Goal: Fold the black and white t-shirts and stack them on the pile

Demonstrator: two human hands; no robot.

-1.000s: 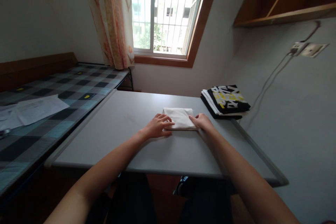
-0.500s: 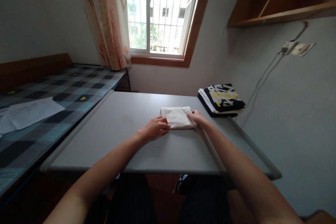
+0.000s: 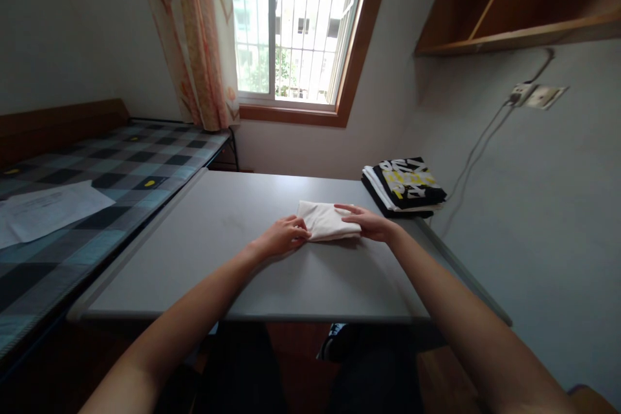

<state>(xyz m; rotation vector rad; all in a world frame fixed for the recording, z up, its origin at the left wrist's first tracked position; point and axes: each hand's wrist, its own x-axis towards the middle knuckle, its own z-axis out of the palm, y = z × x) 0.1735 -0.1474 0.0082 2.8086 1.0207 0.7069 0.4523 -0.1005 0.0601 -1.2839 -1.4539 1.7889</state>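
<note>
A small folded white garment [image 3: 323, 220] lies flat on the grey-white table [image 3: 242, 207], a crease running across its upper layer. At its near left corner, the curled fingers of my left hand [image 3: 286, 234] pinch the cloth. My right hand [image 3: 366, 221] rests over the garment's right end with the fingers stretched out and apart on top. Part of the right edge is hidden under that hand.
A stack of folded clothes [image 3: 402, 186], black and white with a printed one on top, stands at the table's back right. To the left is a bed with a checked mattress [image 3: 179, 152] holding paper sheets [image 3: 53, 210]. A cable [image 3: 478, 142] hangs down the right wall.
My right hand has gone from gripping the garment's right edge to lying across its top with spread fingers. The cloth now looks slightly skewed and creased. My left hand stays at its corner.
</note>
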